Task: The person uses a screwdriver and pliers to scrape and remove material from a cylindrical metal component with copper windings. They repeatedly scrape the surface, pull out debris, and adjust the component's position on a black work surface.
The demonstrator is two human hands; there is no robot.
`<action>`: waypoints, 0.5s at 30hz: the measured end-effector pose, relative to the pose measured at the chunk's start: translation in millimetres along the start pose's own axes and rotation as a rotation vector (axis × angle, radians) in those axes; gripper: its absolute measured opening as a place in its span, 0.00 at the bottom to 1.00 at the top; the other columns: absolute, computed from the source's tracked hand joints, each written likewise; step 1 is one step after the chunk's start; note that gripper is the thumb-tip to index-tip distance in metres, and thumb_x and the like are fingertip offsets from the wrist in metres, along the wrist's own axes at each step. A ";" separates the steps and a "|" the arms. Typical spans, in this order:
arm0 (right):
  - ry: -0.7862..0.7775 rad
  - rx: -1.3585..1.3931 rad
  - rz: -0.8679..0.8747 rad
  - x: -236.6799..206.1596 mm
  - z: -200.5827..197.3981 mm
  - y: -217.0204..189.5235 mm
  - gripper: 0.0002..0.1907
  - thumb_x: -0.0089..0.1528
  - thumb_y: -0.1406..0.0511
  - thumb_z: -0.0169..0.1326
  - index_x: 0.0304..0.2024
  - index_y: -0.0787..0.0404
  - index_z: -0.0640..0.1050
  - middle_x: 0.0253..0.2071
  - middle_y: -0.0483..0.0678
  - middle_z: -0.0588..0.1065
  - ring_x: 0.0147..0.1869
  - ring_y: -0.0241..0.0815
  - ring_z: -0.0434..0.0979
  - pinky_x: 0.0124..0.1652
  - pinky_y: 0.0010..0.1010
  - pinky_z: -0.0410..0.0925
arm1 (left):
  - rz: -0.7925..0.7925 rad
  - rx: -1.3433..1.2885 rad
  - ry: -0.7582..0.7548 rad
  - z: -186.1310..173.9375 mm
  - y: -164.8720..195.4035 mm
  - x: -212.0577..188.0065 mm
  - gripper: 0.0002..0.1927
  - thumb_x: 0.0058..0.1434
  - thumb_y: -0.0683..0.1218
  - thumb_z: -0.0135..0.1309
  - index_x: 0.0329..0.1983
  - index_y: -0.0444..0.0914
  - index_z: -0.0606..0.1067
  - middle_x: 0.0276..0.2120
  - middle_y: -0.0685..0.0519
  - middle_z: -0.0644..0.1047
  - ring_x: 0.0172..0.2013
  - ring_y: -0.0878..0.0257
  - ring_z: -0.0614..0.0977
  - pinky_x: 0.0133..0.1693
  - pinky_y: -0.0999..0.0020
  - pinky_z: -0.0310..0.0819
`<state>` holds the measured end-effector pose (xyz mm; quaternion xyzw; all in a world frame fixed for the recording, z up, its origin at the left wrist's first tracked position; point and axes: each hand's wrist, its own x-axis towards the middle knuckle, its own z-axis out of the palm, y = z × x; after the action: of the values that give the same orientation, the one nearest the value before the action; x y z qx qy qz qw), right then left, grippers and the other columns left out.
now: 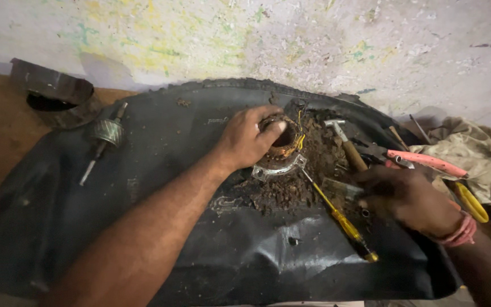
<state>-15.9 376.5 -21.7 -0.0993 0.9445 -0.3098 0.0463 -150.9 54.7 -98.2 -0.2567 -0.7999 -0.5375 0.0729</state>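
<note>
We see motor housing (282, 142) at mat (160, 187) centre, left hand (245, 139) on it. Screwdriver (339, 216) lies near-right, hammer (345, 142) right, right hand (404, 196) beyond. Armature (104, 136) far left; cloth (473, 148) far right.

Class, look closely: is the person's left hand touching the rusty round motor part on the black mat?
Touching. The head view shows the left hand wrapped over the rusty motor part, thumb on its rim.

Dim, warm light; soft focus, edges bowed.
</note>
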 end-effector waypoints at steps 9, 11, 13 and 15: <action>-0.059 -0.178 -0.031 14.4 -10.5 -57.7 0.11 0.54 0.70 0.60 0.39 0.60 0.79 0.31 0.49 0.81 0.33 0.42 0.81 0.32 0.33 0.74 | 0.005 -0.188 -0.333 -31.1 13.9 -7.4 0.61 0.41 0.67 0.69 0.77 0.53 0.55 0.71 0.42 0.64 0.69 0.45 0.65 0.67 0.42 0.57; -0.061 -0.195 -0.232 21.1 -8.7 -70.4 0.14 0.53 0.71 0.58 0.42 0.62 0.78 0.33 0.50 0.81 0.32 0.46 0.81 0.32 0.35 0.73 | 0.027 -0.132 -0.319 -32.7 16.3 -7.4 0.60 0.41 0.66 0.71 0.77 0.54 0.56 0.71 0.43 0.65 0.70 0.45 0.66 0.67 0.43 0.58; -0.047 -0.292 -0.660 30.4 3.0 -80.0 0.22 0.51 0.73 0.53 0.49 0.64 0.77 0.36 0.54 0.80 0.35 0.52 0.81 0.34 0.38 0.71 | -0.016 -0.135 -0.329 -33.5 16.9 -6.8 0.60 0.40 0.67 0.70 0.77 0.55 0.57 0.69 0.43 0.68 0.68 0.46 0.69 0.67 0.44 0.62; -0.058 -0.483 -0.539 37.5 19.4 -85.2 0.18 0.55 0.70 0.58 0.49 0.61 0.78 0.33 0.54 0.79 0.32 0.53 0.80 0.32 0.42 0.71 | -0.126 -0.204 -0.363 -33.8 15.5 -6.4 0.61 0.38 0.71 0.67 0.76 0.56 0.58 0.66 0.44 0.73 0.65 0.48 0.76 0.67 0.48 0.67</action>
<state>-36.1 290.1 12.4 -0.3617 0.9285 -0.0758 -0.0353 -143.2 26.7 -74.0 -0.3047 -0.7558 -0.5641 -0.1327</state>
